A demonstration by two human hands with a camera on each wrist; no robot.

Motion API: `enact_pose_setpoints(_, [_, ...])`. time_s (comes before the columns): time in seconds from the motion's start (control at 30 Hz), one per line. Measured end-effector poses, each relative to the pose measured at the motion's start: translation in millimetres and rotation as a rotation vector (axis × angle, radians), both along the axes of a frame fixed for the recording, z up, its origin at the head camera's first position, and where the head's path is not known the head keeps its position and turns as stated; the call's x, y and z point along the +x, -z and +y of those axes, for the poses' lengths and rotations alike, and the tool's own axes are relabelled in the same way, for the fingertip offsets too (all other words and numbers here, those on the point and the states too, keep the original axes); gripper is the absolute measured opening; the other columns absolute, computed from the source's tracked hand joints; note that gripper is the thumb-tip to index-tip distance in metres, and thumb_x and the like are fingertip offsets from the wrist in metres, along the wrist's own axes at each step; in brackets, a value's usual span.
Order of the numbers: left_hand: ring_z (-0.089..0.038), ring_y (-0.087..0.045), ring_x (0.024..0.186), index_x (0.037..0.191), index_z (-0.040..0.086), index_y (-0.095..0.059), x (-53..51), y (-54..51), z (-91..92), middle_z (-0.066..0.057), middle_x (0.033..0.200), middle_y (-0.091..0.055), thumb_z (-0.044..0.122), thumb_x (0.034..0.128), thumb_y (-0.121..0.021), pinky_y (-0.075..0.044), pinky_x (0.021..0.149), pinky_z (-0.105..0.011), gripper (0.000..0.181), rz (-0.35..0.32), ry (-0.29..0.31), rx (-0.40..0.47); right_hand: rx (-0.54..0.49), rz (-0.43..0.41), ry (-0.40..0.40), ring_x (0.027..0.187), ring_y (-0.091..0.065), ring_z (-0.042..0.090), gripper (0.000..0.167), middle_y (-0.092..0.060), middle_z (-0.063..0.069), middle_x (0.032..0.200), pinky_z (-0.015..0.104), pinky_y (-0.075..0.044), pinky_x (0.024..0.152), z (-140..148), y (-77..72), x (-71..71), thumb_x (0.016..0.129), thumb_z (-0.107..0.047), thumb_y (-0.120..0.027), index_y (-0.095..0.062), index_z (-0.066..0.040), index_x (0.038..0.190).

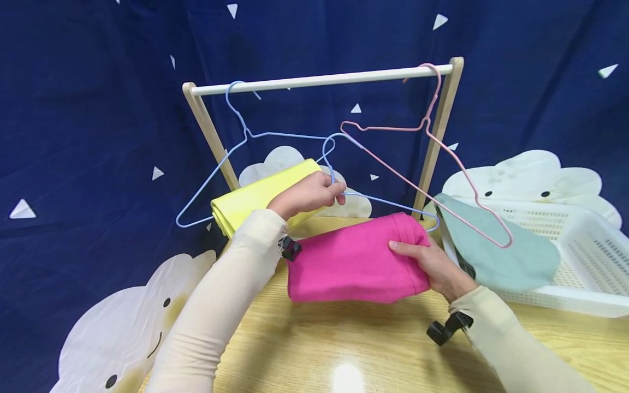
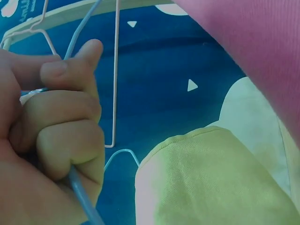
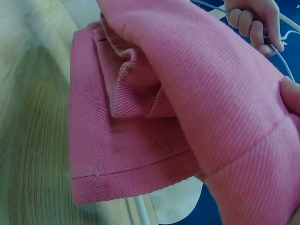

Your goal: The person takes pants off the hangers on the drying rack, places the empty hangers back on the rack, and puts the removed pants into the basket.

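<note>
Three thin wire hangers are in view: two light blue wire hangers (image 1: 403,206) and one pink wire hanger (image 1: 426,121). There are three fabrics: one bright magenta cloth (image 1: 354,262), one yellow cloth (image 1: 260,191) and one pale green cloth (image 1: 511,251). One rack has one white rail (image 1: 319,80) and two wooden posts (image 1: 445,103). There is one white perforated plastic basket (image 1: 585,305), plus two bare hands, one left hand (image 1: 309,191), one right hand (image 1: 439,265).

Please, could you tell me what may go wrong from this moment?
The pink cloth may slip or unfold, since the right hand grips it at one end. The blue hanger in the left hand might catch the pink hanger, which appears close in the head view.
</note>
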State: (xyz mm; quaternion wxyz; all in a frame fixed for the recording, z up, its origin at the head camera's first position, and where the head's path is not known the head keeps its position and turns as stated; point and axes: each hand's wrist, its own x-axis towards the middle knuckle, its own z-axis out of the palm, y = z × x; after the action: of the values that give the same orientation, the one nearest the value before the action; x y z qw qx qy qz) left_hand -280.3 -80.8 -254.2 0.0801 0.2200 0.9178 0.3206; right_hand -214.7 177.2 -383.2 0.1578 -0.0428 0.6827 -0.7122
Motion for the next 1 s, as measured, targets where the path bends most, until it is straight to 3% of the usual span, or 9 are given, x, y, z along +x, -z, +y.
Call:
enact_pose_setpoints(0.17, [-0.009,-0.032,0.05,0.08,0.007,-0.071,-1.6,1.9,1.9,0.005,0.052,-0.041,0.024,0.1031,-0.045,-0.028,0.054,-0.024,0.039,0.088,0.016,-0.031,-0.013,0.019,0.0,0.071,-0.07,0.008,0.005,-0.07,-0.011,0.081,0.025,-0.056,0.068,-0.3,-1.0,0.6,0.095,-0.023,-0.061,-0.06,-0.028,0.095])
enact_pose_setpoints(0.43, [-0.011,-0.035,0.055,0.081,0.007,-0.073,-4.5,8.8,4.4,0.006,0.055,-0.04,0.024,0.1033,-0.045,-0.031,0.058,-0.023,0.04,0.188,0.006,-0.122,-0.015,0.03,-0.002,0.07,-0.071,0.008,0.008,-0.071,-0.011,0.082,0.025,-0.056,0.069,-1.4,-4.2,2.4,0.095,-0.021,-0.062,-0.062,-0.028,0.094])
enact_pose_setpoints(0.67, [-0.012,-0.038,0.06,0.082,0.007,-0.073,-3.6,9.7,4.2,0.005,0.059,-0.044,0.025,0.1037,-0.045,-0.032,0.061,-0.023,0.04,0.22,-0.014,-0.138,0.045,0.019,-0.012,0.073,-0.072,0.009,0.008,-0.071,-0.011,0.084,0.026,-0.057,0.071,0.8,-9.3,3.1,0.095,-0.026,-0.062,-0.056,-0.027,0.1])
enact_pose_setpoints(1.0, [-0.012,-0.038,0.056,0.078,0.009,-0.071,-4.6,9.6,3.3,0.004,0.058,-0.043,0.026,0.1041,-0.045,-0.032,0.057,-0.024,0.04,0.218,-0.051,-0.1,0.051,0.017,-0.012,0.076,-0.072,0.009,0.013,-0.07,-0.011,0.086,0.026,-0.058,0.072,2.3,-9.8,2.5,0.095,-0.026,-0.063,-0.054,-0.027,0.105])
